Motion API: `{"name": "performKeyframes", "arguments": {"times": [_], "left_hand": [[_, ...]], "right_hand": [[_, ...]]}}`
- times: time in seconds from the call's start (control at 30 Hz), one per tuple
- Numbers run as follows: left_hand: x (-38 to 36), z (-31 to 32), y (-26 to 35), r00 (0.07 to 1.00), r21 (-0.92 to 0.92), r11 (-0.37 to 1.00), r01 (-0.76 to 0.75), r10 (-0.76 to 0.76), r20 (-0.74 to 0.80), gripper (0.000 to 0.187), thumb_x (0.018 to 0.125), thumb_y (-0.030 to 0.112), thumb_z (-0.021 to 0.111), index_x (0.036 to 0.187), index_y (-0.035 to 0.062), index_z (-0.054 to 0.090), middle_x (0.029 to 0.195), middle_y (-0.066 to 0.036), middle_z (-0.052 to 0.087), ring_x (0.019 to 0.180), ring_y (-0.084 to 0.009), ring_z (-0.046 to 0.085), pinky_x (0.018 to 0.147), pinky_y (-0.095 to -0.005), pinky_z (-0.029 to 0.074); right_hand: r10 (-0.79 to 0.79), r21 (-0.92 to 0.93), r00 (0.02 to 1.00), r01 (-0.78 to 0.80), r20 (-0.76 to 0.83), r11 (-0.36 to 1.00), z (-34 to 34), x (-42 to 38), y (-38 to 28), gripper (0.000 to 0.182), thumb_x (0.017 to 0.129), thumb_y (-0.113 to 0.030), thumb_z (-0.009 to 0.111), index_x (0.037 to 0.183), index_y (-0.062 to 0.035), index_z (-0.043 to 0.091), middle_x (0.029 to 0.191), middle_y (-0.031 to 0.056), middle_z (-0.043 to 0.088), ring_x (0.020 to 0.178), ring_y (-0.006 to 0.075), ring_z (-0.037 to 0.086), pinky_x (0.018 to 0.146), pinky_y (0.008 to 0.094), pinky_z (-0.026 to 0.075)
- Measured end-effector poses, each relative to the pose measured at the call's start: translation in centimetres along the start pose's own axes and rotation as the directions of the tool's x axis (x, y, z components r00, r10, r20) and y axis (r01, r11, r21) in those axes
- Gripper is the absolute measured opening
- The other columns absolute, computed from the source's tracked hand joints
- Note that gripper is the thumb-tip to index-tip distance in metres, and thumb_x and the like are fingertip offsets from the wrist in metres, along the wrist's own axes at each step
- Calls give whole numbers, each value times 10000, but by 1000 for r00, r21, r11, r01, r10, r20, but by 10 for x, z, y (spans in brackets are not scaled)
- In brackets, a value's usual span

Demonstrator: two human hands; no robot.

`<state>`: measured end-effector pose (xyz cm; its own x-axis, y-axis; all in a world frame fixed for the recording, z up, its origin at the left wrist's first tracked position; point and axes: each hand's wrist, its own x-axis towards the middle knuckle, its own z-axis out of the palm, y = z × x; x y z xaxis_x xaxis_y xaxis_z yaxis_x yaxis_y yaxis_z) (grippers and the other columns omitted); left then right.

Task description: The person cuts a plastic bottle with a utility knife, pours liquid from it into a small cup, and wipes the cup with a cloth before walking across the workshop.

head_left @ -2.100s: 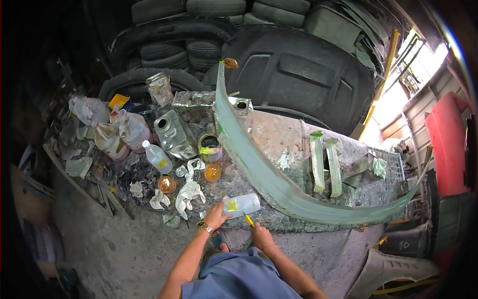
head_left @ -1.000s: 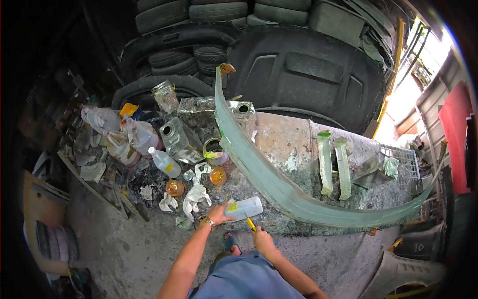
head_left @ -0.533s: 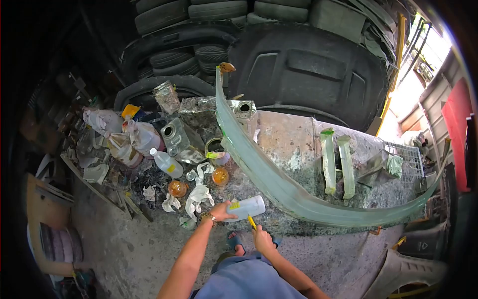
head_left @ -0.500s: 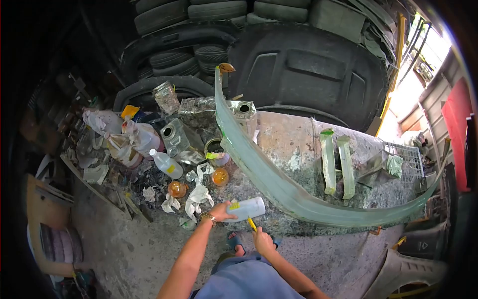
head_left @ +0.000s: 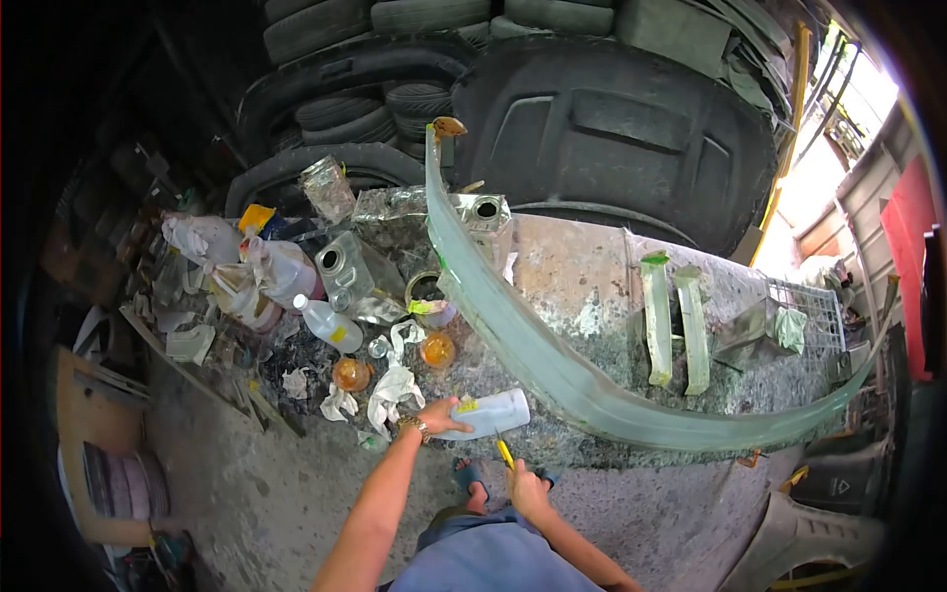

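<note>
My left hand point(head_left: 439, 418) is closed around one end of a whitish plastic bottle point(head_left: 501, 409) with a yellow label. The bottle lies on its side near the front edge of the worktable. In my right hand point(head_left: 529, 487) is a yellow utility knife point(head_left: 505, 453), its thin blade pointing up at the bottle's near side. Whether the blade tip has pierced the plastic is too small to tell. Left of the bottle lie crumpled white rags point(head_left: 393, 393) and two round containers of orange material, one of them an orange jar point(head_left: 437, 349).
A long translucent greenish curved panel point(head_left: 582, 380) arcs across the worktable point(head_left: 567, 259). Two narrow strips, including a pale strip point(head_left: 657, 321), lie behind it. Metal cans point(head_left: 357, 268) and another white bottle point(head_left: 328, 325) crowd the left. A dark hood point(head_left: 612, 138) leans behind.
The utility knife has drawn back slightly toward me, and more of its thin blade shows at the bottle's near side. My left hand keeps its hold on the bottle.
</note>
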<state>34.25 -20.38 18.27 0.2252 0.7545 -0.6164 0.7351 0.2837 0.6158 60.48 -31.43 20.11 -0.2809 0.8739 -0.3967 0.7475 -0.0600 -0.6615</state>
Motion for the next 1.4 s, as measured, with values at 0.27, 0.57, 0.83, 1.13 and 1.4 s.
{"name": "performKeyframes", "arguments": {"times": [0.27,0.57,0.83,1.13,1.4], "left_hand": [[11,3,-18,998,-58,998,5,-1,62,930,585,577,753,1228,-29,462,1138,-221,564,1054,-298,551,895,-349,421],[-84,-54,25,931,-552,820,150,71,358,374,912,89,449,1285,67,478,1089,-68,597,997,-129,555,843,-263,440],[-75,-29,34,939,-575,761,-300,342,-37,285,789,-32,545,1050,66,607,965,-1,542,906,-99,515,807,-233,402],[-47,-27,84,785,63,853,-519,504,-361,136,762,110,625,854,42,552,771,-130,600,735,-306,608,634,-355,463],[-30,21,98,715,358,850,-386,521,-466,101,845,127,542,888,76,467,764,-170,605,728,-395,592,583,-464,449]], "right_hand": [[-25,-51,1000,24,-16,998,-5,30,5,246,902,-256,477,975,-30,414,715,284,583,699,476,565,592,542,438],[63,404,903,-251,424,880,-97,22,-1,198,915,-238,485,863,-47,503,633,3,485,547,90,533,484,244,432],[-121,551,873,-185,472,814,-104,40,17,205,932,-216,466,920,-20,525,653,12,494,515,105,498,475,255,419],[-171,645,879,-181,444,742,-94,41,22,218,938,-222,471,1065,-44,476,660,23,509,496,116,498,463,266,428],[-82,517,967,-56,241,854,-101,12,32,284,905,-255,543,1114,-63,525,584,32,490,468,114,487,436,291,393]]}}
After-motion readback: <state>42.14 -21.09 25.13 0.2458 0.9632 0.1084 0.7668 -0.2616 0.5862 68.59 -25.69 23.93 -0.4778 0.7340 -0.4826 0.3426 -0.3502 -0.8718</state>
